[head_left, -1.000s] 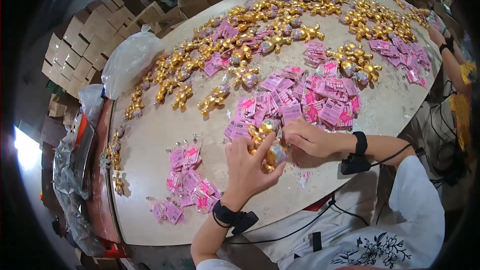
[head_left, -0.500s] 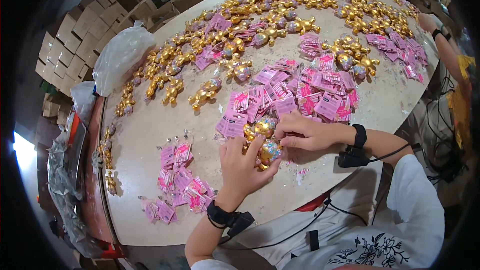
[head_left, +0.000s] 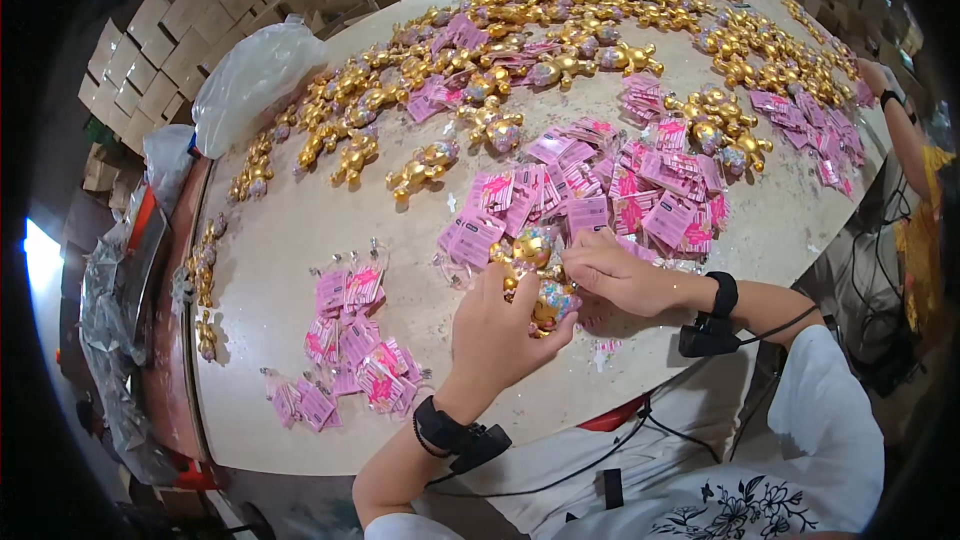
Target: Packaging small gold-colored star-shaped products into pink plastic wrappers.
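Observation:
Two shiny gold bear-shaped figurines lie together near the table's front edge. The upper figurine and the lower figurine both show multicoloured glittery parts. My left hand curls round them from the left, its fingers bent over the gold bodies and its thumb along the lower one. From the right, my right hand meets them with fingers closed together; what its fingertips pinch, if anything, is hidden. Just beyond my hands spreads a pile of pink printed cards in clear sleeves.
A smaller group of pink cards lies left of my hands. Many more gold figurines cover the far side of the table. A plastic bag sits at the left edge. Another person's arm reaches in at right.
The view has shifted slightly, so the table sits a little differently in it. Both hands stay at the two gold bear figurines, with only small finger movement.

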Demonstrator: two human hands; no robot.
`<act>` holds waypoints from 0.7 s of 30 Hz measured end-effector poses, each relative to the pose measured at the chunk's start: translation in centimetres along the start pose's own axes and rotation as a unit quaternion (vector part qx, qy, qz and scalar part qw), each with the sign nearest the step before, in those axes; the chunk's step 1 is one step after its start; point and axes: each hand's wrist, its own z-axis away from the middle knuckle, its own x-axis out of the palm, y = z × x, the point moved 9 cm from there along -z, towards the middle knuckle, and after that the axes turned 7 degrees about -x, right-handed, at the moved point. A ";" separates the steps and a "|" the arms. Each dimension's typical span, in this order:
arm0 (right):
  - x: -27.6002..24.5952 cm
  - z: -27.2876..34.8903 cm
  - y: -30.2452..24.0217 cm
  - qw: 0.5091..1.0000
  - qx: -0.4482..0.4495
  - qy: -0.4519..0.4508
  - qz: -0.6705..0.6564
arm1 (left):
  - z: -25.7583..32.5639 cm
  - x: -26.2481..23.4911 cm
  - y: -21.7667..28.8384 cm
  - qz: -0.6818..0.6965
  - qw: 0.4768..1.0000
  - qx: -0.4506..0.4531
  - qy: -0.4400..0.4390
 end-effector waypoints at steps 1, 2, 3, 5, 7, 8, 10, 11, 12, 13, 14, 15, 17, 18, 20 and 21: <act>-0.1 0.1 0.4 1.000 0.013 0.019 -0.018 | 0.0 0.1 0.0 0.010 1.000 -0.005 -0.008; -0.1 0.2 0.4 1.000 0.013 0.018 -0.018 | 0.1 0.2 -0.1 0.011 1.000 -0.007 -0.007; -0.1 0.3 0.7 0.998 0.040 0.020 -0.039 | 0.2 0.4 -0.2 0.012 1.000 -0.011 -0.023; 0.1 0.4 1.0 0.996 0.068 0.022 -0.060 | 0.5 0.5 -0.3 0.014 0.999 -0.016 -0.038; 0.3 0.5 1.6 0.991 0.098 0.008 -0.090 | 0.4 0.9 -0.2 0.018 0.997 -0.032 -0.064; 0.3 0.6 1.7 0.991 0.100 0.007 -0.088 | 0.5 1.0 -0.1 0.021 0.997 -0.033 -0.063; 1.0 0.4 1.5 0.995 0.071 -0.014 -0.065 | 0.9 0.9 -0.1 0.009 0.998 -0.032 -0.048; 1.2 0.3 1.5 0.995 0.073 -0.013 -0.065 | 1.0 0.9 -0.2 0.010 0.998 -0.032 -0.049; 1.1 0.1 1.1 0.997 0.057 -0.012 -0.050 | 1.0 1.1 -0.3 0.007 0.997 -0.049 -0.060; 1.0 0.0 0.6 0.999 0.040 -0.010 -0.035 | 1.1 1.3 -0.5 0.004 0.995 -0.067 -0.070; 1.0 0.1 0.5 0.998 0.041 -0.012 -0.035 | 1.1 1.4 -0.4 0.005 0.995 -0.068 -0.070; 1.1 0.0 0.4 0.999 0.041 -0.004 -0.028 | 1.3 1.5 -0.5 0.001 0.994 -0.070 -0.080; 1.2 -0.3 0.1 0.999 0.041 0.004 -0.025 | 1.5 1.7 -0.8 -0.004 0.993 -0.073 -0.092; 1.0 -0.3 -0.2 0.999 0.030 0.004 -0.013 | 1.4 1.8 -0.9 -0.009 0.992 -0.080 -0.095; 1.1 -0.2 -0.5 1.000 0.022 0.004 -0.004 | 1.7 2.0 -0.7 -0.013 0.991 -0.089 -0.100; 1.1 -0.2 -0.5 1.000 0.026 0.011 0.002 | 1.7 1.8 -0.6 -0.020 0.990 -0.100 -0.096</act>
